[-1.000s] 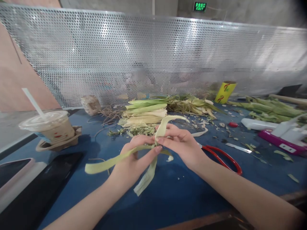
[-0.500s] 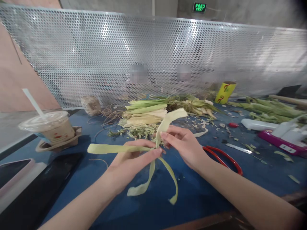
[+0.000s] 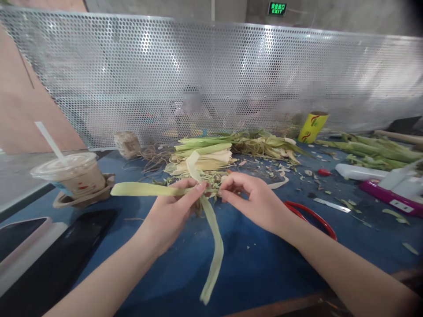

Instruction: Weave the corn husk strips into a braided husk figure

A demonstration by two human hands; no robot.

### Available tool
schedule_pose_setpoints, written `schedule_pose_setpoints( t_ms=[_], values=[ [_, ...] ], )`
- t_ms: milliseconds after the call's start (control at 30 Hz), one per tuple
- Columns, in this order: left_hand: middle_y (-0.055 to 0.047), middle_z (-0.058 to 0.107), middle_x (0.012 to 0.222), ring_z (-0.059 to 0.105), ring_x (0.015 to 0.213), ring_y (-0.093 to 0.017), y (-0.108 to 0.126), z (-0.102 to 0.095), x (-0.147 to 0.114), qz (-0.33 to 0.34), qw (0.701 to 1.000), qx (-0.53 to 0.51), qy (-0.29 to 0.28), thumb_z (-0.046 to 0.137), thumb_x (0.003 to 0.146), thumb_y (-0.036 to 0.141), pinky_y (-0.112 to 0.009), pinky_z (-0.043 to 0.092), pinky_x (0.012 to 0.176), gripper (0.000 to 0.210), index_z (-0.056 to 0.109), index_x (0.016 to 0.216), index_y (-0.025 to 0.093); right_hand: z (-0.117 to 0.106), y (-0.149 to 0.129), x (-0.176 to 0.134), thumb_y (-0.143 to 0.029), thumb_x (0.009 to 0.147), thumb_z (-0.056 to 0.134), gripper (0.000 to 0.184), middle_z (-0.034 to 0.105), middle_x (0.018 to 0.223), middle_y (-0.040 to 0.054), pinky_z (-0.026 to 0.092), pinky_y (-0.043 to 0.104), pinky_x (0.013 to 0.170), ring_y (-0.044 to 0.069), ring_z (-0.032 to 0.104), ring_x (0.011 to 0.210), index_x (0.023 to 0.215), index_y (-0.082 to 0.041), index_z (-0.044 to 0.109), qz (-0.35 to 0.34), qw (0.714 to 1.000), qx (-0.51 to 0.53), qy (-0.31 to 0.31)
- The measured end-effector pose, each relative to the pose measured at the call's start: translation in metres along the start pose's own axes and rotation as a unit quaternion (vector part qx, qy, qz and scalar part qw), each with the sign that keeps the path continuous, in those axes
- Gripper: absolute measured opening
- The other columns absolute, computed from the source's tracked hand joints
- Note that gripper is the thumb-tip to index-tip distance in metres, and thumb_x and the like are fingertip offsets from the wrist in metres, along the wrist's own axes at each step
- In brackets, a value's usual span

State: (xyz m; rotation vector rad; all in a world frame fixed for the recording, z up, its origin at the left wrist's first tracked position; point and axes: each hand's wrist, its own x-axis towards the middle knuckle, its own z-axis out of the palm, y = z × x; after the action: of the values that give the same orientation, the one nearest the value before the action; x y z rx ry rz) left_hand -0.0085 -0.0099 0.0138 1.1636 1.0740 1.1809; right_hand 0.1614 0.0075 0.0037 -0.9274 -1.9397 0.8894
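Observation:
Pale green corn husk strips (image 3: 214, 240) cross at the fingertips of my left hand (image 3: 175, 215), which pinches them between thumb and fingers. One strip sticks out flat to the left, one points up and away, and a long one hangs down over the table. My right hand (image 3: 253, 198) is closed just right of the crossing, its thumb and finger pinching a short husk end that is mostly hidden. Behind both hands lies a stack of corn husks (image 3: 206, 152), with small green leafy scraps in front of it.
To the left stand a lidded drink cup (image 3: 81, 176) in a cardboard holder, twine (image 3: 155, 156) and phones (image 3: 82, 246). Red-handled scissors (image 3: 317, 220), a blade (image 3: 332, 205), a purple glue gun stand (image 3: 390, 198) and a yellow roll (image 3: 313, 127) are on the right. A perforated metal screen (image 3: 211, 79) stands behind.
My right hand has let go of the upright strip and moved down, right of the crossing. That strip now leans left. One long strip hangs where two curled strips hung before.

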Motion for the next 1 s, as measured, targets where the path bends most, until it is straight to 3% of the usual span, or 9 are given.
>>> schedule_pose_setpoints(
  t_ms=[133,233,367,433,533,600,767,900,1000],
  values=[
    [0.002,0.064,0.073,0.057,0.069,-0.012,-0.004,-0.001,0.000,0.009,0.999,0.008,-0.046,0.069,0.067,0.026,-0.019,0.042,0.060,0.013,0.060,0.071,0.018,0.005,0.001,-0.002,-0.023,0.079,0.052,0.008,0.057,0.065,-0.0012,0.042,0.022,0.057,0.011,0.053,0.060,0.071,-0.020,0.053,-0.054,0.991,-0.101,0.062],
    [0.002,0.066,0.074,0.058,0.069,-0.011,-0.007,-0.004,0.000,0.036,0.998,0.035,-0.032,0.070,0.065,0.022,-0.019,0.043,0.063,0.011,0.062,0.072,0.019,0.006,0.001,-0.005,-0.024,0.080,0.050,0.006,0.057,0.069,0.0005,0.041,0.024,0.059,0.012,0.053,0.064,0.076,-0.020,0.052,-0.091,0.980,-0.143,0.102],
    [0.001,0.068,0.078,0.060,0.077,-0.016,-0.005,-0.005,0.000,0.097,0.992,0.075,0.016,0.069,0.065,0.025,-0.021,0.045,0.066,0.009,0.066,0.073,0.021,0.007,-0.001,-0.010,-0.032,0.075,0.057,0.017,0.055,0.067,0.0025,0.036,0.030,0.067,0.016,0.050,0.070,0.069,-0.019,0.049,-0.203,0.923,-0.260,0.198],
    [0.000,0.068,0.075,0.061,0.077,-0.018,-0.003,-0.004,0.000,0.104,0.991,0.083,0.018,0.070,0.064,0.026,-0.023,0.047,0.066,0.008,0.066,0.069,0.021,0.011,-0.003,-0.012,-0.039,0.072,0.059,0.025,0.051,0.057,0.0003,0.034,0.030,0.063,0.015,0.048,0.061,0.063,-0.018,0.050,-0.206,0.918,-0.305,0.147],
    [0.000,0.068,0.074,0.062,0.076,-0.019,-0.004,-0.002,0.000,0.091,0.992,0.089,0.016,0.070,0.064,0.028,-0.023,0.048,0.064,0.009,0.066,0.069,0.021,0.020,-0.006,-0.014,-0.048,0.072,0.056,0.031,0.050,0.050,-0.0022,0.031,0.024,0.051,0.010,0.045,0.049,0.066,-0.018,0.055,-0.086,0.959,-0.271,0.022],
    [0.001,0.069,0.076,0.062,0.076,-0.018,-0.007,-0.001,-0.001,0.084,0.993,0.086,0.020,0.071,0.063,0.027,-0.021,0.048,0.062,0.010,0.067,0.071,0.022,0.025,-0.006,-0.014,-0.048,0.073,0.055,0.031,0.051,0.050,-0.0033,0.028,0.022,0.047,0.009,0.043,0.045,0.067,-0.018,0.057,-0.020,0.973,-0.228,-0.026],
    [0.001,0.069,0.070,0.062,0.070,-0.017,-0.008,-0.002,-0.001,0.074,0.991,0.105,0.022,0.071,0.064,0.029,-0.019,0.047,0.056,0.014,0.069,0.075,0.020,0.026,-0.004,-0.013,-0.026,0.083,0.041,0.030,0.045,0.045,-0.0038,0.025,0.021,0.044,0.007,0.037,0.042,0.056,-0.017,0.050,0.001,0.985,-0.164,-0.061],
    [0.000,0.070,0.076,0.063,0.075,-0.018,-0.008,-0.004,0.000,0.087,0.992,0.085,0.040,0.070,0.064,0.030,-0.020,0.048,0.059,0.014,0.069,0.075,0.020,0.023,-0.004,-0.013,-0.035,0.085,0.040,0.029,0.051,0.050,-0.0031,0.027,0.020,0.043,0.007,0.041,0.041,0.066,-0.018,0.054,0.030,0.990,-0.114,-0.076],
    [-0.002,0.070,0.079,0.064,0.074,-0.018,-0.010,-0.002,0.000,0.056,0.996,0.070,0.021,0.070,0.064,0.030,-0.022,0.049,0.061,0.016,0.069,0.077,0.019,0.026,-0.004,-0.013,-0.040,0.079,0.049,0.023,0.054,0.056,-0.0033,0.029,0.019,0.043,0.007,0.043,0.045,0.072,-0.019,0.056,0.022,0.991,-0.094,-0.090]
  ],
)
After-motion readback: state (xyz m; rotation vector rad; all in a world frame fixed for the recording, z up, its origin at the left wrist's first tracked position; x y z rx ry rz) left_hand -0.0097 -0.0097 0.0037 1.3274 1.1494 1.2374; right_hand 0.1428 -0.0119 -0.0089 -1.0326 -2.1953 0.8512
